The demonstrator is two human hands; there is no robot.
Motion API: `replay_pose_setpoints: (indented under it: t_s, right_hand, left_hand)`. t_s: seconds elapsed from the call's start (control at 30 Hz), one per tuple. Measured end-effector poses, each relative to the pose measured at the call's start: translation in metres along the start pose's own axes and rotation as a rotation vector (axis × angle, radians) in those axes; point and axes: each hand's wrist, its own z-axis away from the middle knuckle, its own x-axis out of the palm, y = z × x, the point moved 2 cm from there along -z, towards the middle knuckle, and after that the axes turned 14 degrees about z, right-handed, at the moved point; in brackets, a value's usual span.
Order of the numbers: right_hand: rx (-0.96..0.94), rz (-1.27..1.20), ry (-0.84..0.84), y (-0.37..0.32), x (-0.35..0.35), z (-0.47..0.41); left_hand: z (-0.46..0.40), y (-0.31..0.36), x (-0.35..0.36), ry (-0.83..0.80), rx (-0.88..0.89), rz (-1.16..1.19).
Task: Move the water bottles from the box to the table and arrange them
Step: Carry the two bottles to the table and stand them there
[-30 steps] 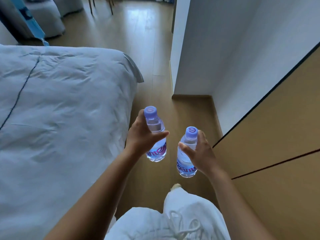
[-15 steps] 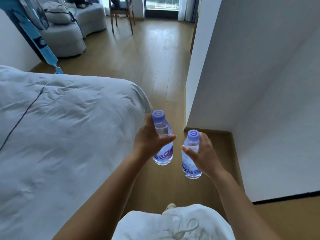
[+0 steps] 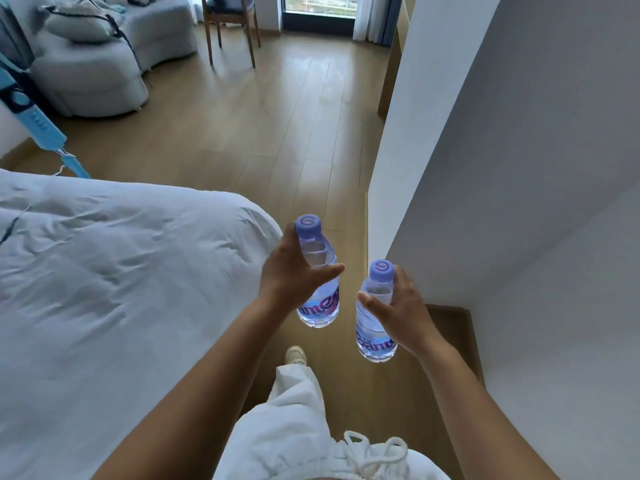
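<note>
Mid-carry, I'd say: left hand [image 3: 289, 271] is wrapped round the upper body of one water bottle [image 3: 317, 292] at frame centre, thumb across the front, while right hand [image 3: 403, 311] clamps a second bottle [image 3: 374, 327] just right of it & lower, fingers curled behind, thumb in front. Both are upright w/ purple caps up, near each other but apart (probably so they don't knock while walking). Neither box nor table is in view; bed [image 3: 114, 289] fills lower left, wood floor [image 3: 263, 133] runs ahead toward sofa [image 3: 104, 64] & chair [image 3: 230, 26] at top, so the set-down isn't done yet.
</note>
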Motion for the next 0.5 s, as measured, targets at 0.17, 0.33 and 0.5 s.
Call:
replay_pose_setpoints:
  t_s: [0.17, 0.33, 0.5]
  right_hand:
    - [0.054, -0.013, 0.054, -0.012, -0.001, -0.116]
    - [0.129, -0.046, 0.096, -0.026, -0.009, -0.214]
    - [0.156, -0.044, 0.106, -0.026, -0.005, -0.300]
  left_hand:
    - [-0.125, -0.013, 0.003, -0.050, 0.008, -0.002]
    - [-0.230, -0.017, 0.001, -0.092, 0.031, 0.006]
    - [-0.315, -0.030, 0.002, -0.093, 0.032, 0.021]
